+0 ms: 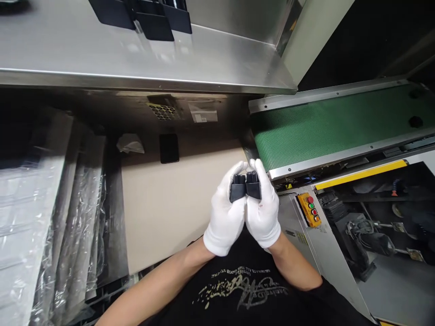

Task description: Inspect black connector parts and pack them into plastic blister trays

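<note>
In front of my chest, my left hand [224,222] and my right hand [264,220], both in white gloves, are cupped together. My left hand is closed on a black plastic part [237,192] with a broad base and slimmer upright pieces at its far end. A similar black plastic part [253,190] lies right beside it, with the fingers of my right hand wrapped round it. The gloves hide the undersides of both parts. Below the hands is the near right side of a beige board [166,203].
Several similar black parts [154,27] stand on a steel shelf [217,59]. A phone-like black slab [169,148] and crumpled white paper [131,143] lie at the board's far edge. Plastic-wrapped stacks [71,217] are left; a green conveyor belt [326,122] and yellow button box [308,209] are right.
</note>
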The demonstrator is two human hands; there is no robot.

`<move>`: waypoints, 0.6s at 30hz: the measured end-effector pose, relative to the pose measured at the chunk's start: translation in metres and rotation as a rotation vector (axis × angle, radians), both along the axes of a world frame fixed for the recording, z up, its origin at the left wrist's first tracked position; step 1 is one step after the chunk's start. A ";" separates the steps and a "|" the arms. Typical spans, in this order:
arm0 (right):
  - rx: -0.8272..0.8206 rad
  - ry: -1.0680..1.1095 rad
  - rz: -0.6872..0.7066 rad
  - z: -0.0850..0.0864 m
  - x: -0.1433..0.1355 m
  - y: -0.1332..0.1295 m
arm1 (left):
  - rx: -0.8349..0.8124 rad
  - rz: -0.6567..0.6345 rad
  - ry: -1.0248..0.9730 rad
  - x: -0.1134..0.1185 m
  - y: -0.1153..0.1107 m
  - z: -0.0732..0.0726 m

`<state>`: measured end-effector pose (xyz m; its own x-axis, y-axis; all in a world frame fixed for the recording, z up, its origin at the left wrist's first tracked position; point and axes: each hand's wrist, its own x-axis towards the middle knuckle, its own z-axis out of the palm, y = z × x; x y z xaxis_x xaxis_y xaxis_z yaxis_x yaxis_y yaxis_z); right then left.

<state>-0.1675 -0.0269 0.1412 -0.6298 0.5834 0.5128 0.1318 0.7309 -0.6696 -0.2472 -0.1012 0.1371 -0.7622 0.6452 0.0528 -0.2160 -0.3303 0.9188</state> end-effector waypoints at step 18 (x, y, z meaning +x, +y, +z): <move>-0.038 0.106 0.022 0.007 0.001 -0.025 | 0.079 0.016 0.151 0.008 -0.020 0.002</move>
<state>-0.1665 -0.0521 0.1478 -0.5863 0.5903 0.5548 0.0433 0.7066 -0.7063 -0.2394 -0.1212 0.1396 -0.7521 0.6223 0.2173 -0.0718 -0.4050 0.9115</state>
